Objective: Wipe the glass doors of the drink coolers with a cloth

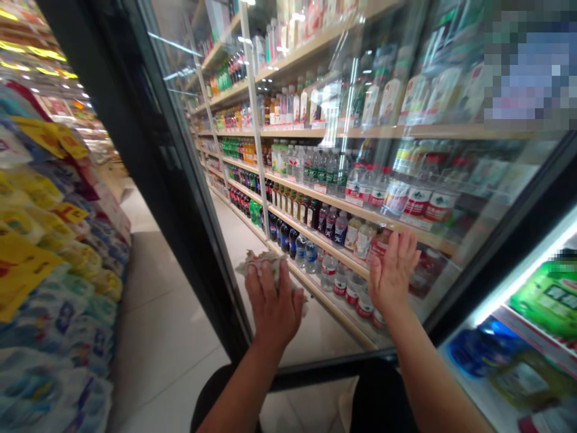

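An open glass cooler door (342,180) stands in front of me, its pane reflecting shelves of bottled drinks. My left hand (273,304) presses a crumpled whitish cloth (259,261) flat against the lower part of the glass, fingers stretched over it. My right hand (393,273) lies open with its palm and spread fingers on the glass to the right, holding nothing.
The door's black frame (180,180) runs down the left side and along the bottom. The lit cooler interior (532,337) with green and blue packs is at lower right. Stacked packaged goods (49,270) line the left side of the tiled aisle (153,337).
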A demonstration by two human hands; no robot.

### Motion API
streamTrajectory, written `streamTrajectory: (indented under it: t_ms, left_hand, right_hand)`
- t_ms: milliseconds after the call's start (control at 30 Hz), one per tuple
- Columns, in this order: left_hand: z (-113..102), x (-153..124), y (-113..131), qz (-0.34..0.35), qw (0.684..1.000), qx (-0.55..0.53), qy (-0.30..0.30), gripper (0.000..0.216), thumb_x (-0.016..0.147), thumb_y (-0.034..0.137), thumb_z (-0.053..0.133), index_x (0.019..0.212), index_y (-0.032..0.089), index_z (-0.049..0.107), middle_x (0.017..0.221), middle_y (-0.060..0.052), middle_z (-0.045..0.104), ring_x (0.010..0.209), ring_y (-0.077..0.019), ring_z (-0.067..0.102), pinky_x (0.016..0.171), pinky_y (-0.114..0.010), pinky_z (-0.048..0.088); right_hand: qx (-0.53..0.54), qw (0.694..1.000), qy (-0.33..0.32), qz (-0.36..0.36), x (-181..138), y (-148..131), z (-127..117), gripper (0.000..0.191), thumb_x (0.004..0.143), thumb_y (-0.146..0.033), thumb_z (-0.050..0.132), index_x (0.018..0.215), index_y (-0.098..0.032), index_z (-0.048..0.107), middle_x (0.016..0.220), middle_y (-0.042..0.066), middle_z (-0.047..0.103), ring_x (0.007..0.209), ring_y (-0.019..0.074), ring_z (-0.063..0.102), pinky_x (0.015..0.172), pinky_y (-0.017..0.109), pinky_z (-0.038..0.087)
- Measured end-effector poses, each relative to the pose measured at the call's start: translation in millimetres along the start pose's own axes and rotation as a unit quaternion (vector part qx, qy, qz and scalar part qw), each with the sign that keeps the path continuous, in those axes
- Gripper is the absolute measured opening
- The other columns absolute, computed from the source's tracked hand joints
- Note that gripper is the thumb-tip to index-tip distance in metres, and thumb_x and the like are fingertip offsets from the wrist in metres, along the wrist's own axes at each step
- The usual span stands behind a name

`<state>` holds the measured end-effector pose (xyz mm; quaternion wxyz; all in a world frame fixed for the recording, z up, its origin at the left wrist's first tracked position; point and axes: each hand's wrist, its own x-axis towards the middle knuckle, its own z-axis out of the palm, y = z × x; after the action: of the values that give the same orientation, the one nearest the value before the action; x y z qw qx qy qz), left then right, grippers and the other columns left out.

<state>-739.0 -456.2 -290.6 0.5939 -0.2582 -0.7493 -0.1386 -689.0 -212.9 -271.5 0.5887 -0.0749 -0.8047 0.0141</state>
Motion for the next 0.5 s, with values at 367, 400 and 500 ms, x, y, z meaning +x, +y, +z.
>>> streamTrajectory:
  t_ms: [367,400,500]
  left_hand:
    - [-7,24,22,0.046,0.947,-0.318,-0.005,0.07,0.101,0.053,0.014,0.158,0.015,-0.003,0.166,-0.018,0.009,0.153,-0.0305,0.014,0.121,-0.051,0.026]
    - [-9,21,20,0.041,0.941,-0.336,0.001,0.069,0.101,0.052,0.015,0.158,0.017,-0.003,0.166,-0.018,0.009,0.152,-0.0305,0.017,0.119,-0.05,0.031]
    - [-11,11,9,0.019,0.957,-0.286,0.048,0.064,0.102,0.037,0.033,0.158,0.025,0.007,0.166,-0.015,0.006,0.151,-0.0314,0.023,0.115,-0.05,0.036]
  right_hand:
    - [0.14,0.971,0.005,-0.191,-32,-90,-3,0.053,0.097,-0.019,0.041,0.149,-0.017,0.04,0.146,0.012,0.055,0.151,0.0199,0.027,0.126,0.047,0.013]
    - [0.13,0.975,0.006,-0.182,-38,-92,4,0.047,0.096,-0.019,0.043,0.143,-0.018,0.048,0.14,0.01,0.061,0.152,0.0189,0.025,0.126,0.048,0.009]
    - [0.103,0.979,0.019,-0.175,-52,-88,19,0.037,0.094,-0.016,0.051,0.13,-0.022,0.06,0.126,0.006,0.07,0.153,0.0194,0.022,0.126,0.051,-0.001]
